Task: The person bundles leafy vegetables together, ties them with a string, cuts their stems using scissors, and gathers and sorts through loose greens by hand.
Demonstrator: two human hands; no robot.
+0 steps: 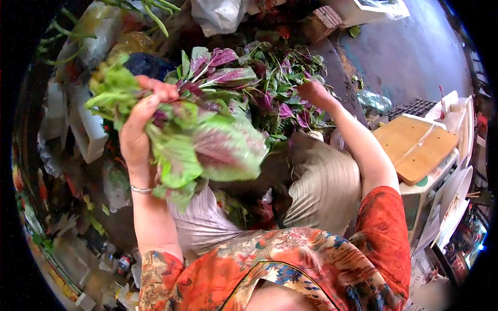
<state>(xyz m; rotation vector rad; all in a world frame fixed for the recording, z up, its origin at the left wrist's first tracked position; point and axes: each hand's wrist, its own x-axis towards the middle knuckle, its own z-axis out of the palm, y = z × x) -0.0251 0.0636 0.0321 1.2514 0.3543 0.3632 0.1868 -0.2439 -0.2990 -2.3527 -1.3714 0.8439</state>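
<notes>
My left hand (139, 116) is closed around a bunch of leafy amaranth (223, 147), held up at the left. Its broad leaves are green with purple patches and hang toward my lap, a little blurred. Stem ends and small leaves stick out on the far side of the hand. My right hand (315, 96) is at the right side of a pile of purple and green amaranth (270, 78). Its fingers look curled in against the leaves; what they hold, if anything, is hidden.
Beyond the pile lie a white plastic bag (218, 15) and a brick-like block (322, 23). Long green beans (155, 15) hang at the upper left. To my right, a brown board (415, 147) rests on a white box. Litter and scraps cover the floor at left.
</notes>
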